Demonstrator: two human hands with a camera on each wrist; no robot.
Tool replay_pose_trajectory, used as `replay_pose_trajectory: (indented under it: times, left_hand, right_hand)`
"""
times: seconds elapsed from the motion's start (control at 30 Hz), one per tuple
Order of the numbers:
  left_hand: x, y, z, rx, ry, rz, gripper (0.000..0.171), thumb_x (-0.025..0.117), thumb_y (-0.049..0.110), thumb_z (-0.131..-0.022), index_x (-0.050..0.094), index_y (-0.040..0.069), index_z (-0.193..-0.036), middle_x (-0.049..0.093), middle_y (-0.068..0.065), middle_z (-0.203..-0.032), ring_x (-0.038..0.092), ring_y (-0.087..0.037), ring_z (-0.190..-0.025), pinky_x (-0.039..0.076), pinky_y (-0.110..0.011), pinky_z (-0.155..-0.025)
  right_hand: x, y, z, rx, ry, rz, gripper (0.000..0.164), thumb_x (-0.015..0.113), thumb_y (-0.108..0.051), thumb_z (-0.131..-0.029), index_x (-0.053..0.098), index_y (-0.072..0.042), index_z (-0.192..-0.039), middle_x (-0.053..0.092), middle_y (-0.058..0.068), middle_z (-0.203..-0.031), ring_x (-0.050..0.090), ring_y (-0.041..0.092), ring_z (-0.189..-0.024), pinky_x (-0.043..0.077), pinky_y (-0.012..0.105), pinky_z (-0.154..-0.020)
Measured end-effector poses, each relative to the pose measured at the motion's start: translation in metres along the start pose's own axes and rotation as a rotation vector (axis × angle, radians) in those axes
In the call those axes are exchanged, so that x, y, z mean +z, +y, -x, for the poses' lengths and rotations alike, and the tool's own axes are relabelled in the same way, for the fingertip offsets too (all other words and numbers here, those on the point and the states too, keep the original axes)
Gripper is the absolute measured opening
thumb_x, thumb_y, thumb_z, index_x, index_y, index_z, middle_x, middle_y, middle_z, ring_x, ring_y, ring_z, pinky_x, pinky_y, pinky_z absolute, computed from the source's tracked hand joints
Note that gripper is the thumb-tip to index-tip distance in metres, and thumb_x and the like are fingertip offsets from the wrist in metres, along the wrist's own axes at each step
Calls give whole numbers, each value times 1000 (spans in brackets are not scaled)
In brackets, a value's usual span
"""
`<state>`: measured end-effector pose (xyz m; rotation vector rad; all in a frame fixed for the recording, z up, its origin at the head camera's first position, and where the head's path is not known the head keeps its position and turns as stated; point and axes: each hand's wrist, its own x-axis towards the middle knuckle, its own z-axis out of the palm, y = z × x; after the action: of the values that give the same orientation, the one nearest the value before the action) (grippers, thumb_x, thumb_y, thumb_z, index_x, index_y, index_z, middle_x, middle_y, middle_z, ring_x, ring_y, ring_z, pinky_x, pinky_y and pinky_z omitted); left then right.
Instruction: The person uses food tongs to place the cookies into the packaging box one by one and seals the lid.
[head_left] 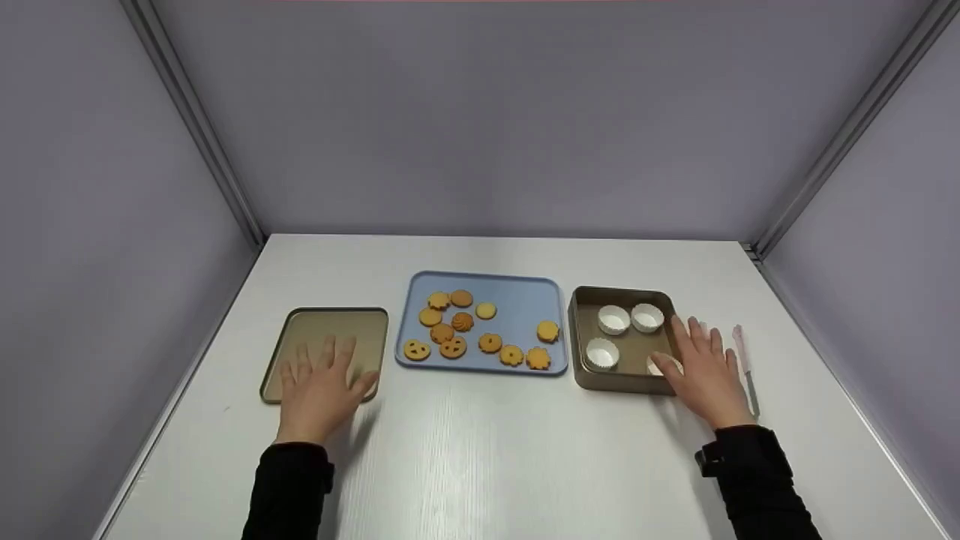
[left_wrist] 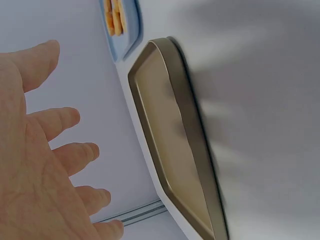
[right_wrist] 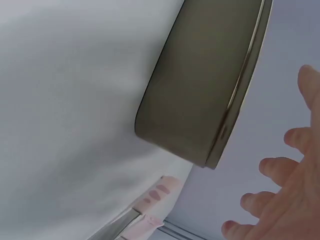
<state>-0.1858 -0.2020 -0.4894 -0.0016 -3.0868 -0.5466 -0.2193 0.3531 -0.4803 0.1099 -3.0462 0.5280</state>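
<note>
Head view: left hand (head_left: 319, 397) and right hand (head_left: 709, 381), spread, hold nothing; the brown tray (head_left: 311, 328) seems light, stiff, gripped best by its rim (head_left: 341, 309).

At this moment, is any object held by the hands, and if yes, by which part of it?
Nothing is held: the left hand hovers open over the shallow tray, the right hand open near the deep pan.

Beneath the left hand (head_left: 319, 397) and right hand (head_left: 709, 382), a white tabletop (head_left: 465, 457). Well beyond them, a grey back panel (head_left: 480, 120), with metal corner posts (head_left: 196, 120) on either side.
</note>
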Motion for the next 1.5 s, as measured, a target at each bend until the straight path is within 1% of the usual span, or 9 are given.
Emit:
replay_pose_trajectory:
  times: [0.3, 0.57, 0.7, 0.83, 0.93, 1.1, 1.27, 1.37, 1.5]
  left_hand:
    - [-3, 0, 1, 3, -4, 1, 77, 49, 55, -102, 30, 10, -162, 20, -26, -166, 5, -59, -148, 3, -75, -115]
    - [-5, -2, 3, 2, -13, 10, 77, 49, 54, -103, 29, 9, -162, 20, -26, -166, 5, -59, -148, 3, -76, -115]
    - [-5, -2, 4, 4, -11, 13, 77, 48, 54, -103, 29, 9, -162, 20, -26, -166, 6, -60, -148, 2, -75, -115]
    - [-4, -2, 3, 4, -25, 23, 77, 47, 55, -103, 27, 10, -163, 19, -26, -166, 4, -60, -148, 1, -74, -116]
    - [-3, -2, 2, 2, -31, 33, 77, 46, 55, -103, 27, 11, -163, 18, -26, -167, 3, -59, -148, -1, -74, -116]
    - [-2, 1, 2, 14, -39, 40, 77, 46, 55, -104, 26, 11, -163, 17, -25, -167, 3, -58, -149, -2, -73, -116]
    - [-1, 6, 4, 27, -45, 44, 77, 49, 54, -103, 27, 11, -163, 17, -24, -167, 2, -57, -149, 0, -72, -117]
    - [0, 9, 5, 39, -40, 45, 77, 50, 53, -103, 28, 10, -162, 19, -24, -167, 3, -56, -150, 1, -72, -117]
    - [2, 18, 5, 64, -30, 57, 78, 52, 52, -102, 27, 9, -163, 22, -23, -167, 4, -54, -151, 1, -70, -118]
  right_hand:
    - [-9, 25, 0, 59, -4, -26, 88, 42, -58, -104, 11, 0, -163, 7, 36, -164, -7, 60, -147, 3, 77, -112]
    - [-1, 58, 9, 90, 42, -3, 84, 43, -47, -108, 14, 16, -156, 16, 46, -156, 12, 70, -138, 15, 76, -110]
    - [5, 67, 13, 93, 27, -21, 83, 40, -46, -108, 14, 18, -154, 18, 49, -152, 15, 72, -135, 18, 76, -109]
    - [9, 66, 11, 96, -30, -93, 83, 31, -49, -110, 10, 17, -155, 16, 48, -154, 16, 67, -139, 19, 74, -111]
    - [11, 59, 7, 88, -46, -117, 80, 26, -48, -110, 8, 14, -157, 20, 45, -155, 25, 62, -140, 25, 71, -111]
    - [20, 48, 4, 37, -35, -130, 72, 29, -40, -112, 8, 9, -160, 16, 40, -159, 23, 58, -143, 23, 67, -115]
    - [26, 46, 5, -5, -33, -122, 61, 33, -25, -112, 19, 17, -154, 18, 40, -158, 19, 56, -146, 19, 65, -117]
    - [26, 43, 8, -12, -29, -104, 57, 33, -18, -110, 22, 18, -153, 25, 39, -157, 28, 55, -143, 25, 63, -116]
    - [24, 39, 17, -4, -6, -88, 55, 34, -14, -107, 28, 16, -153, 36, 37, -152, 46, 55, -130, 39, 64, -105]
